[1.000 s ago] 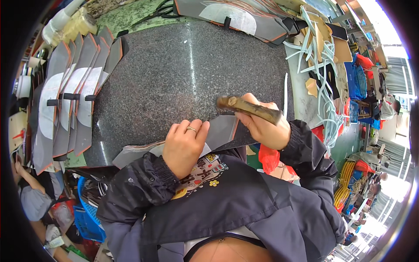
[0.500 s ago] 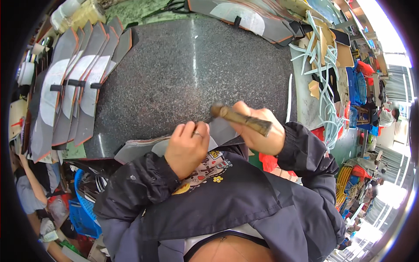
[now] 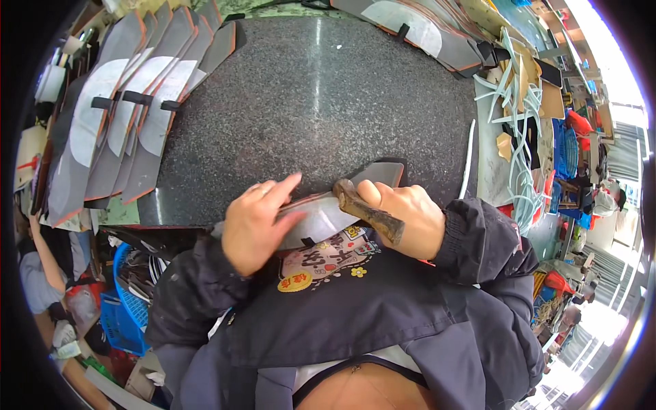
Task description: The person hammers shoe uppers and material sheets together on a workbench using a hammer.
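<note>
My right hand is closed around a worn, brownish hammer, its round face toward the far left and its flared end toward me. Under the hammer lies a grey and white shoe-upper piece with a dark edge, at the near edge of the dark stone slab. Whether the hammer touches the piece, I cannot tell. My left hand is over the piece's left part, thumb and forefinger spread apart, holding nothing I can see. Part of the piece is hidden by both hands.
Overlapping similar pieces with black tabs lie at the slab's left; another stack lies at the far right. Tangled pale strips hang at the right, beside a single white strip. A blue basket and another person's arm show lower left.
My left hand has moved left and its fingers have spread. The hammer has turned slightly and come nearer me. More of the grey and white piece shows now. The whole view has shifted a little.
</note>
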Demonstrator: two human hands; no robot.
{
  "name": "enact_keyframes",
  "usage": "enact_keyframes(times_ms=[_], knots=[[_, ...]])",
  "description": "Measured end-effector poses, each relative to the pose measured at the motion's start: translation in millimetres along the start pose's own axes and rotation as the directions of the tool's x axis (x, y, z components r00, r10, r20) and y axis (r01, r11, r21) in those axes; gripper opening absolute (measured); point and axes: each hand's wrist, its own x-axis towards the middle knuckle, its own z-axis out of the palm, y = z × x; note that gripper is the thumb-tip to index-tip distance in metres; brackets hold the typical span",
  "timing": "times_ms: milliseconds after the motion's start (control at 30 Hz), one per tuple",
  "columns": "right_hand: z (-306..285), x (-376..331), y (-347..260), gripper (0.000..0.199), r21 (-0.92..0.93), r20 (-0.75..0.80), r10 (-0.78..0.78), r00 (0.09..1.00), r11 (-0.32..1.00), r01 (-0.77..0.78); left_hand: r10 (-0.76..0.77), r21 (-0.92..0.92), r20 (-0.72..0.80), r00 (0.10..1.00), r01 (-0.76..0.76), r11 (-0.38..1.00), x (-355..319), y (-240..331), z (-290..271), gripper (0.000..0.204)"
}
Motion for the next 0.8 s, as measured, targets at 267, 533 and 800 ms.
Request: enact_keyframes(times_ms=[267, 533, 800], knots=[[-2, 21, 0, 0.028, 0.244, -0.128, -0.153, 0.980, 0.953, 0.181, 0.174, 0.216, -0.011, 0.985, -0.167, 0.962, -19, 1, -1, 0.036], [6, 21, -31, 0.042, -0.089, 0.147, -0.060, 0.987, 0.993, 0.074, -0.058, -0.162, -0.109, 0.992, 0.040, 0.986, -17, -10, -5, 0.021], [12, 35, -24, 0.038, 0.218, 0.067, -0.270, 0.961, 0.943, 0.250, 0.181, 0.085, -0.017, 0.983, -0.179, 0.980, -31, -18, -9, 0.026]])
